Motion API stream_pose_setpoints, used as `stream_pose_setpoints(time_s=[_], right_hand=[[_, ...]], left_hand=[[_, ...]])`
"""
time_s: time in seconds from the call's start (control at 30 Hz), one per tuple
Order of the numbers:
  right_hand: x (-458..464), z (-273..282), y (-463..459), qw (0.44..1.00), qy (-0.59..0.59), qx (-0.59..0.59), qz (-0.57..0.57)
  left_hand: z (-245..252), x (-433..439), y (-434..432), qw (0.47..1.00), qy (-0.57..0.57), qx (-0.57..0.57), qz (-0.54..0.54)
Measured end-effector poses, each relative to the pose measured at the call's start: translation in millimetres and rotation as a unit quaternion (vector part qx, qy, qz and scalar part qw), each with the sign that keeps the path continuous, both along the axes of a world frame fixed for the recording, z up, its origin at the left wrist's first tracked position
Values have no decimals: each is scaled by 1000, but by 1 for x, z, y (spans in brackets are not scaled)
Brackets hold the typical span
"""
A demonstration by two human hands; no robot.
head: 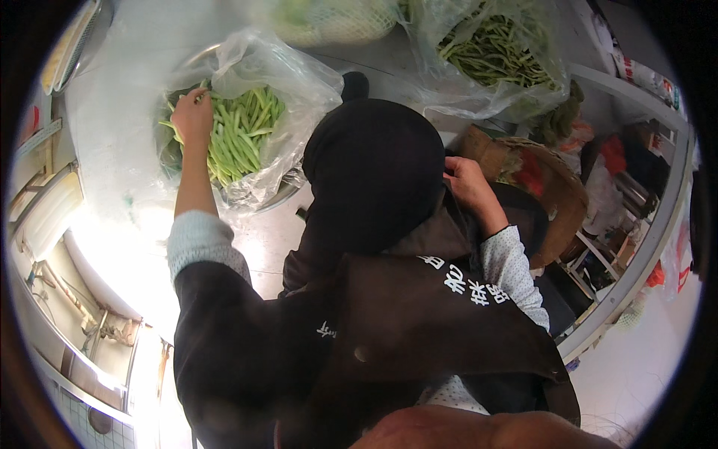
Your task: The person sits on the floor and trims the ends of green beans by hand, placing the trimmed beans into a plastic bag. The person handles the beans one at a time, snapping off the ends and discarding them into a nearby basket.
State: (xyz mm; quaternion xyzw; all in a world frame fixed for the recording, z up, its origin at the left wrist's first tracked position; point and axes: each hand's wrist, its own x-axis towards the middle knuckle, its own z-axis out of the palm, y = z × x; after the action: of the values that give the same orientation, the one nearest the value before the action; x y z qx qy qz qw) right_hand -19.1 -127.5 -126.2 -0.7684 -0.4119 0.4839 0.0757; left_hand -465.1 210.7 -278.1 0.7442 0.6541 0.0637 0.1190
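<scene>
My left hand (193,115) is at the left side of an open clear plastic bag (297,84), its fingers bent over the pale green beans (238,132) inside. Whether a bean is between those fingers cannot be made out. The bag stands in a round metal basin (280,197), mostly covered by the plastic. My right hand (468,177) is beside my bent knee in dark trousers, its fingertips against dark cloth and partly hidden. A dark apron (426,320) with white writing covers my front.
Beyond my knee, another clear bag holds darker green beans (493,50). A white mesh-wrapped vegetable (336,22) lies at the top. A worn brown basket or box (566,185) is right of my right hand, near a metal rack frame (653,269). Shelving lines the left.
</scene>
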Motion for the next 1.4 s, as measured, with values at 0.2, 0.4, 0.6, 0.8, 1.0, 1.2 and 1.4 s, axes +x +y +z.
stream_pose_setpoints(time_s=[0.2, 0.4, 0.6, 0.8, 1.0, 1.2, 1.4], right_hand=[[-4, 4, 7, 999, -7, 18, 29], [-5, 14, 8, 999, -17, 31, 26], [-8, 30, 16, 997, -28, 66, 6], [-12, 68, 26, 978, -18, 202, -54], [-35, 137, 44, 937, 108, 274, -188], [-64, 198, 53, 887, 170, 386, -189], [-64, 210, 41, 875, 138, 423, -192]], left_hand=[[73, -12, -47, 977, -200, 44, 54], [137, 15, -44, 902, -409, 50, 133], [218, 62, -41, 810, -586, -18, -18], [257, 122, -59, 597, -787, -159, -12], [291, 173, -90, 545, -798, -246, -79], [313, 225, -135, 535, -756, -362, -109], [322, 257, -174, 542, -734, -385, -139]])
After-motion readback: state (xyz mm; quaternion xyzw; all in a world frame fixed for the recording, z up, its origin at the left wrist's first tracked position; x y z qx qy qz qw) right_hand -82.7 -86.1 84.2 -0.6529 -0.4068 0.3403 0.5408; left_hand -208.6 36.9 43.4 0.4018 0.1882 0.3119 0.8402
